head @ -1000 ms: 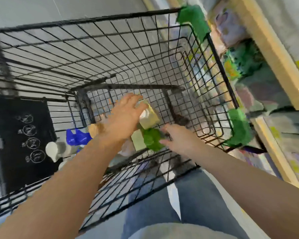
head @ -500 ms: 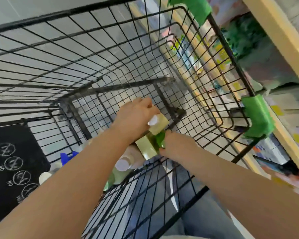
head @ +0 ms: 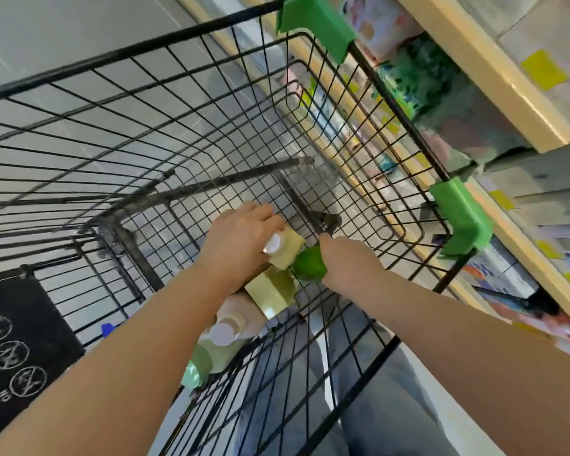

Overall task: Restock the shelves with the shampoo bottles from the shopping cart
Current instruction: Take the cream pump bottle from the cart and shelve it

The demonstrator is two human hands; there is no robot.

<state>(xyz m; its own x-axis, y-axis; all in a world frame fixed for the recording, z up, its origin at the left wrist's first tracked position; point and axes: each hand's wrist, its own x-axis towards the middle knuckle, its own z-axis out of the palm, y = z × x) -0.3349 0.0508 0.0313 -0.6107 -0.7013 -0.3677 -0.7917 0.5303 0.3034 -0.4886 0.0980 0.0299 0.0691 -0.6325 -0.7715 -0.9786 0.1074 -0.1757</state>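
Both my hands reach down into the black wire shopping cart (head: 185, 93). My left hand (head: 237, 241) grips a pale yellow-green square shampoo bottle (head: 287, 251) with a white cap. My right hand (head: 349, 261) is closed round a bright green bottle (head: 308, 266) just beside it. A second pale yellow-green square bottle (head: 270, 294) lies below the first. More bottles (head: 224, 337), pale pink and light green with white caps, lie under my left forearm at the cart's near end.
Wooden-edged shelves (head: 494, 70) packed with blurred colourful goods run along the right, close to the cart's side with its green corner guards (head: 464, 222). A black panel with white round symbols (head: 17, 350) hangs at the cart's left. My jeans show through the cart's mesh.
The view has tipped and drawn closer to the cart. My left hand settled over the yellow-green bottle, and my right hand closed round the green one.
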